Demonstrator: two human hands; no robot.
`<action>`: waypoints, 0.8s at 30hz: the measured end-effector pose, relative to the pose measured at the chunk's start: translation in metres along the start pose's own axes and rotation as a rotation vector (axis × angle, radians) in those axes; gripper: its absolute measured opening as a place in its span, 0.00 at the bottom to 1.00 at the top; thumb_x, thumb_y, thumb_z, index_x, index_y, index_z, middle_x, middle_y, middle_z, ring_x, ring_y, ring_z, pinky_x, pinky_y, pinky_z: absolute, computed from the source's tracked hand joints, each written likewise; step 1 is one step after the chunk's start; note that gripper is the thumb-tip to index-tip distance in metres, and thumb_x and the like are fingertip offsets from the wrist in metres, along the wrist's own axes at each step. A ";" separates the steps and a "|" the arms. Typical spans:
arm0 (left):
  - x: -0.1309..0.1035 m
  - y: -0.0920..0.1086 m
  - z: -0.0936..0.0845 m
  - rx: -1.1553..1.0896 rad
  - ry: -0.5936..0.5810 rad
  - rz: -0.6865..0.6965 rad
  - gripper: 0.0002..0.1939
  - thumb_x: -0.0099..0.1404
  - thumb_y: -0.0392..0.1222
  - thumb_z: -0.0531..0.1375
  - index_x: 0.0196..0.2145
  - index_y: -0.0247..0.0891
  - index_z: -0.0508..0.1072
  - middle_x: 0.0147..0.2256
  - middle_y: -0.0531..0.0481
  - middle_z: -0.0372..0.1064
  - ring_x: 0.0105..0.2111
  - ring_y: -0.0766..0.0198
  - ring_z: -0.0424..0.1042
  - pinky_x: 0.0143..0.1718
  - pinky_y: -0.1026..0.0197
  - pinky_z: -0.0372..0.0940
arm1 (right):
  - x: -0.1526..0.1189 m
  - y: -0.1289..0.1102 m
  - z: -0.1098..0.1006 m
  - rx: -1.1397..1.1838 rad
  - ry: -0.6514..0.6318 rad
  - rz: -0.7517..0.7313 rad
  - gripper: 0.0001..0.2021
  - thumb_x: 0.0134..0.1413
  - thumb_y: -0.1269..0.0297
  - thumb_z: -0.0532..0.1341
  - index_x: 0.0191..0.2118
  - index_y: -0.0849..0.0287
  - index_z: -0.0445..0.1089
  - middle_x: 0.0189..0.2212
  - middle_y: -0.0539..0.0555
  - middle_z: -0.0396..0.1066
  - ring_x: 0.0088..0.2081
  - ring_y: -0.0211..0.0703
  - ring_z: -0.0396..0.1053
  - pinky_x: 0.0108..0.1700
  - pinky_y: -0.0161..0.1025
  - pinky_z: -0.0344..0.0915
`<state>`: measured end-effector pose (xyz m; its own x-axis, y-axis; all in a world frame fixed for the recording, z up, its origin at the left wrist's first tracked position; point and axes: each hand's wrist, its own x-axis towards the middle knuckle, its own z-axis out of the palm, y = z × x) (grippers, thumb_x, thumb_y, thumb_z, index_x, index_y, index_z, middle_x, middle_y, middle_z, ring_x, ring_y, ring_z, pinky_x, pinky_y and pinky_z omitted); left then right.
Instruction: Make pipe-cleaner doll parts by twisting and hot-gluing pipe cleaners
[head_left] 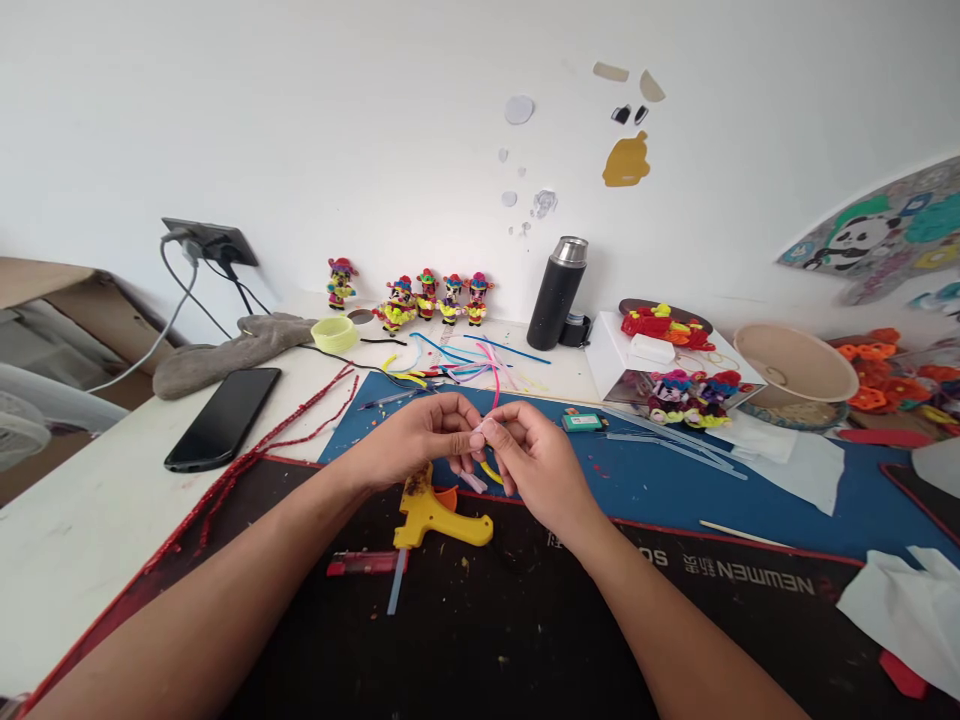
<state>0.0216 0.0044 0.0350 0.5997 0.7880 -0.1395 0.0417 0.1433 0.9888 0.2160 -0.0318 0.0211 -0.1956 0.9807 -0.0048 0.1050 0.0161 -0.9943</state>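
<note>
Over the middle of the work mat, my left hand (439, 435) and my right hand (536, 455) meet at their fingertips. Both pinch a small pale pinkish-white piece (487, 428), mostly covered by the fingers; its kind is unclear. A yellow pipe cleaner (491, 473) shows between the hands, and a pink pipe cleaner (496, 378) rises behind them; whether the fingers hold either I cannot tell. Just below my left hand lies a yellow hot glue gun (442, 522) with a glue stick (397, 582) sticking out. A red tool (364, 563) lies beside it.
Loose pipe cleaners (465, 358) and several small figures (450, 300) are along the wall. A black thermos (557, 295) stands behind. At left are a phone (223, 418) and red stems (262, 445); at right, a white box (611, 360), a bowl (795, 365) and tissue (911, 600).
</note>
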 end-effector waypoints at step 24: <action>-0.004 0.002 0.000 0.330 0.269 0.315 0.12 0.65 0.48 0.69 0.30 0.37 0.78 0.32 0.49 0.75 0.36 0.59 0.71 0.42 0.57 0.65 | 0.000 0.005 0.002 -0.020 -0.017 0.011 0.16 0.67 0.46 0.61 0.40 0.55 0.68 0.31 0.51 0.79 0.17 0.33 0.61 0.20 0.33 0.56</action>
<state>0.0191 0.0018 0.0374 0.3994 0.8944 0.2013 0.1678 -0.2872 0.9431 0.2145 -0.0318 0.0161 -0.2105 0.9774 -0.0179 0.1266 0.0091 -0.9919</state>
